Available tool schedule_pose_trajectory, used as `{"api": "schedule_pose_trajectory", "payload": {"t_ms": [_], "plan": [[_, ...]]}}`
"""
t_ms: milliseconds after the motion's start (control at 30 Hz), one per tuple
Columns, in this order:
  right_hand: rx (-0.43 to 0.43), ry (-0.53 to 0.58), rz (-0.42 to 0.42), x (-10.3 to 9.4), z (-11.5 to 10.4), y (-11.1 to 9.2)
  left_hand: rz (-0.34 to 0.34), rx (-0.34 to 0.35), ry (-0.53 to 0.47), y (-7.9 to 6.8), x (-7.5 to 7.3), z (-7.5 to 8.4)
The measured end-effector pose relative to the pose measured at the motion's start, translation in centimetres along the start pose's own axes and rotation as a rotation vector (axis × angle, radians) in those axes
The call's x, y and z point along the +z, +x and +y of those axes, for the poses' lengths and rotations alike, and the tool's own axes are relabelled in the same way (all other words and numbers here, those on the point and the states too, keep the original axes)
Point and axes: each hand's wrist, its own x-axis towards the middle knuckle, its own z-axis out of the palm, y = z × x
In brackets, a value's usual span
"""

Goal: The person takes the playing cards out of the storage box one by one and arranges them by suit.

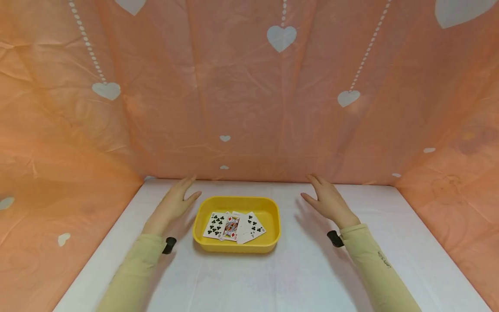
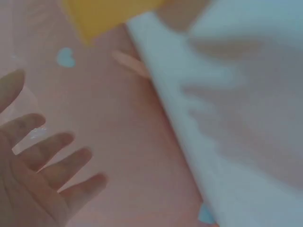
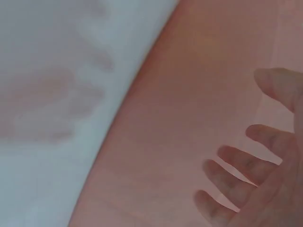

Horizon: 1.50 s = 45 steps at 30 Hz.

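A yellow tray point(image 1: 236, 248) sits on the white table, with several playing cards lying overlapped and face up inside it. Among them are a club card point(image 1: 215, 225) at the left, a red-suited face card point(image 1: 231, 228) in the middle and another club card point(image 1: 255, 226) at the right. To the tray's left hovers my left hand point(image 1: 171, 206), fingers extended and spread, holding nothing. On the other side, farther from the tray, my right hand point(image 1: 327, 203) is raised with its fingers spread and nothing in it. Both wrist views show the separate fingers.
A white surface point(image 1: 296, 277) spreads under the tray. Orange cloth point(image 1: 249, 108) with pale hearts rises behind it and along both sides. Each wrist wears a black strap, seen at the left cuff point(image 1: 169, 245) and the right cuff point(image 1: 335, 238).
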Motion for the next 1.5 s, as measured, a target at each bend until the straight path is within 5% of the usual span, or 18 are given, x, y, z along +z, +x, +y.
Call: {"api": "schedule_pose_trajectory", "payload": {"t_ms": [267, 433, 867, 1100, 1500], "plan": [[0.06, 0.316, 0.01, -1.5, -2.1, 0.5, -0.038, 0.032, -0.305, -0.5, -1.6, 1.4], [0.106, 0.528, -0.019, -2.4, -3.4, 0.6, -0.056, -0.012, -0.448, -1.1, -2.6, 1.8], [0.145, 0.906, -0.121, -3.1, -6.8, 1.4, -0.135, -0.13, -0.598, -2.4, -3.4, 1.8], [0.163, 1.015, -0.213, -1.1, -8.6, 2.6, -0.219, -0.29, -0.734, -3.1, -1.8, 1.2], [0.274, 1.016, -0.417, 3.1, -10.8, 4.6, -0.279, -0.325, -0.781, -3.4, 0.3, 1.3]]}}
